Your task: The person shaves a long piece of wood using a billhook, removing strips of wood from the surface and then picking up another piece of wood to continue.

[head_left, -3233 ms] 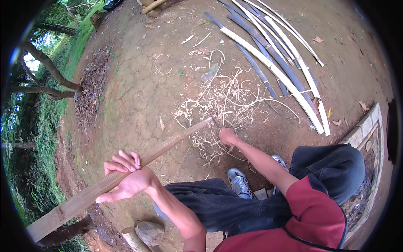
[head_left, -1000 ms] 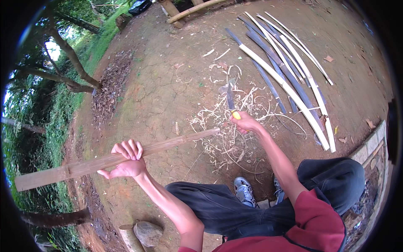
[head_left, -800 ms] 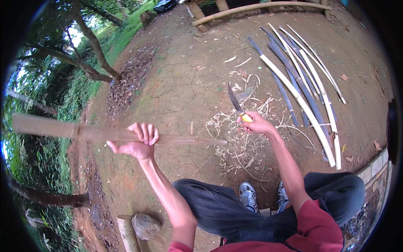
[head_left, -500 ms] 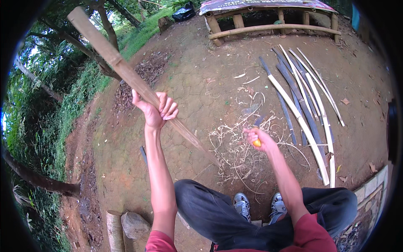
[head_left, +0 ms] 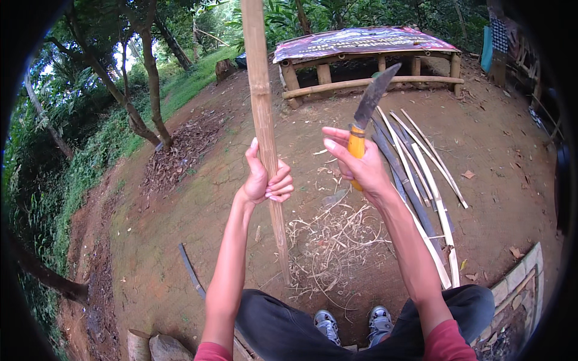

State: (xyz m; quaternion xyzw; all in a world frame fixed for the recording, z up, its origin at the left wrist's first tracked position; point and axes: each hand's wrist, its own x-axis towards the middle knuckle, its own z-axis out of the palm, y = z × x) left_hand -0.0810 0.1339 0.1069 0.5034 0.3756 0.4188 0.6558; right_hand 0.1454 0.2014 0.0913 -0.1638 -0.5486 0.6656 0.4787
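Observation:
A long, light-brown bamboo strip [head_left: 260,84] stands nearly upright in front of me, its top running out of the picture. My left hand [head_left: 268,179] is closed around its lower half. The strip's lower end tapers down beside a heap of pale shavings [head_left: 337,246] on the ground. In my right hand [head_left: 361,165] is a knife [head_left: 372,99], gripped by its yellow handle with the dark blade pointing up and away. The index finger and thumb stretch out loosely along the handle. Blade and bamboo are apart.
Several dark and pale bamboo strips [head_left: 430,174] lie on the ground at right. A low bamboo platform [head_left: 373,84] with a printed sheet stands ahead. A dark strip [head_left: 191,271] lies at left, a stone [head_left: 170,348] and a log [head_left: 138,345] near lower left. Stone edging [head_left: 518,277] runs at right.
The bamboo strip has swung from a leftward slant to nearly upright. My right hand has risen with the knife from above the shavings. The view has tilted up.

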